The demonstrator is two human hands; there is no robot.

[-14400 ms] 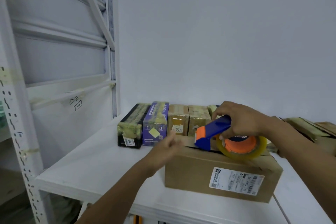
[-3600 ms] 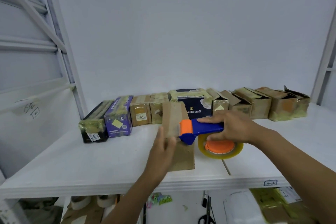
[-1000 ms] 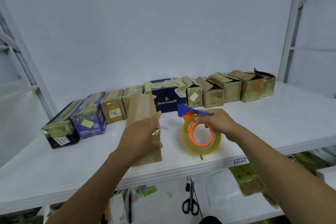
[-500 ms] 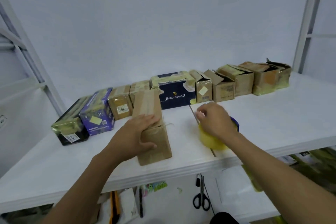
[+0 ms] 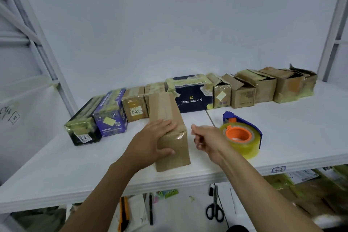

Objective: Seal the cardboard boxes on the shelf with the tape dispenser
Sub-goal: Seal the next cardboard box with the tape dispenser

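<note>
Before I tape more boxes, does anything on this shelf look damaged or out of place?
The rightmost cardboard box in the back row looks crumpled, with a torn flap sticking up. Two small boxes right of the Benlydesign box have flaps standing open. The taped box in the left hand looks intact.

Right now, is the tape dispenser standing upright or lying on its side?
On its side: the tape dispenser lies flat on the shelf, its roll's orange core facing up.
</note>
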